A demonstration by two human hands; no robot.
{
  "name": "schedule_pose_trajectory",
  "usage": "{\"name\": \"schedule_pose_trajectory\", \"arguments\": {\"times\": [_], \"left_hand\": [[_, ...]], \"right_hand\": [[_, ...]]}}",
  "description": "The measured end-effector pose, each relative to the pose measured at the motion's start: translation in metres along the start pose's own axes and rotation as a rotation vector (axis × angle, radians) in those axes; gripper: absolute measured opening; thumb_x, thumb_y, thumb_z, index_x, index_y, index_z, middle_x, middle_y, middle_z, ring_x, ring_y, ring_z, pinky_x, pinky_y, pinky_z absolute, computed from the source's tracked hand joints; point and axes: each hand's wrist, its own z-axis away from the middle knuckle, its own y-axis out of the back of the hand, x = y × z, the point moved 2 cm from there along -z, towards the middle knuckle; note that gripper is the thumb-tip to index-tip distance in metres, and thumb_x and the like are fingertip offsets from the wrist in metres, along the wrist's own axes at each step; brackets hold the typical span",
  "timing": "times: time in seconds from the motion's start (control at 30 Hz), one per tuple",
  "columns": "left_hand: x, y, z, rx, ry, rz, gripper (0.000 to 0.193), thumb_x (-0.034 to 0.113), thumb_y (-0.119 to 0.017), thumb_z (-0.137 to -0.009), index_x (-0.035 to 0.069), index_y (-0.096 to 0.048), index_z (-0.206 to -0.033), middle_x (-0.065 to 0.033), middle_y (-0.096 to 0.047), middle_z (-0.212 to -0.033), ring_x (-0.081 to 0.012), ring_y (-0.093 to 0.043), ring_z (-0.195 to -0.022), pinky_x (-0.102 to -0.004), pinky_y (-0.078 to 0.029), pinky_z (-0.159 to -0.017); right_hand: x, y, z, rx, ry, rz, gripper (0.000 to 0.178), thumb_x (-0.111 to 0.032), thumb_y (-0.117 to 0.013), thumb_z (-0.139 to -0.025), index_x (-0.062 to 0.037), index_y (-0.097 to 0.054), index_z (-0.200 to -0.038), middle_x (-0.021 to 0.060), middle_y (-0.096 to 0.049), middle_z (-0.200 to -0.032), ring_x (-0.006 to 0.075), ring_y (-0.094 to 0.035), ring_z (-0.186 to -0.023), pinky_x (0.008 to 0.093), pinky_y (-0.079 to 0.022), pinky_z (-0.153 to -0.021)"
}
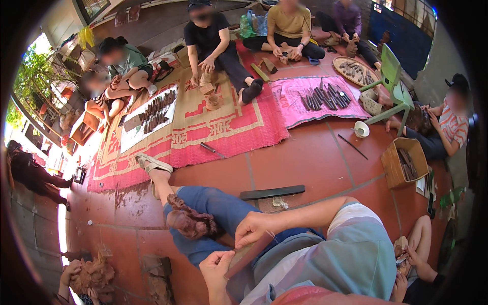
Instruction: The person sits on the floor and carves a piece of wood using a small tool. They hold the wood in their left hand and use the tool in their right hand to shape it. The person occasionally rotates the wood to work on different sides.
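Observation:
Between my two hands is a strip of reddish-brown sandpaper (254, 254), its greyish face turned partly up, held over my lap. My left hand (217, 269) pinches its near end between thumb and fingers. At its upper left edge, my right hand (252, 229) is closed on it, fingertips close to the left thumb. A dark reddish carved wooden figure (190, 222) rests on my blue trouser leg, left of my right hand, touched by neither hand. A long dark bar (272, 192) lies on the tiles beyond my legs, with a small clear crumpled piece (280, 202) beside it.
Ahead, a chisel (212, 150) lies on a red patterned mat (223, 134). Dark tools cover a pink cloth (295, 114). To the right stand a wooden box (394, 165) of tools, a white cup (361, 129) and a green chair (401, 96). Several people sit around, some holding carvings.

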Motion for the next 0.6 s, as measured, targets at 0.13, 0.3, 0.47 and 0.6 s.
{"name": "schedule_pose_trajectory", "arguments": {"times": [0.13,0.3,0.47,0.6], "left_hand": [[0.005,-0.001,-0.002,-0.006,-0.039,-0.005,0.007,0.003,-0.07,-0.077,-0.003,-0.067,-0.075,-0.0016,-0.062,-0.065,-0.0039,-0.052,-0.056,-0.0161,-0.039,-0.049],[0.0,-0.003,-0.006,-0.086,-0.036,0.066,0.008,-0.003,-0.069,-0.076,-0.003,-0.067,-0.083,-0.0047,-0.064,-0.073,-0.0059,-0.057,-0.063,-0.0164,-0.043,-0.057],[-0.007,-0.002,-0.008,-0.14,-0.038,0.143,0.014,-0.008,-0.068,-0.073,-0.003,-0.066,-0.087,-0.0073,-0.066,-0.08,-0.0084,-0.061,-0.07,-0.0183,-0.047,-0.064],[-0.013,0.0,-0.012,-0.167,-0.054,0.173,0.016,-0.01,-0.068,-0.072,-0.003,-0.066,-0.086,-0.0067,-0.064,-0.079,-0.0091,-0.061,-0.07,-0.019,-0.047,-0.065]], "right_hand": [[0.001,0.0,-0.001,-0.034,-0.146,-0.037,0.021,-0.024,-0.065,-0.083,-0.0026,-0.066,-0.081,0.0019,-0.064,-0.07,0.0066,-0.057,-0.064,0.0248,-0.045,-0.058],[-0.006,0.0,-0.001,-0.108,-0.351,-0.187,0.022,-0.025,-0.068,-0.082,-0.0031,-0.066,-0.084,0.0007,-0.064,-0.07,0.0061,-0.058,-0.065,0.0235,-0.045,-0.057],[0.02,-0.007,0.001,-0.086,-0.289,-0.234,0.02,-0.021,-0.07,-0.079,-0.0023,-0.065,-0.084,0.0022,-0.064,-0.073,0.0071,-0.058,-0.068,0.0232,-0.046,-0.058],[0.02,-0.004,-0.002,-0.034,-0.09,-0.093,0.017,-0.018,-0.07,-0.078,-0.0026,-0.065,-0.082,0.0024,-0.065,-0.078,0.0081,-0.059,-0.07,0.0235,-0.047,-0.059]]}}
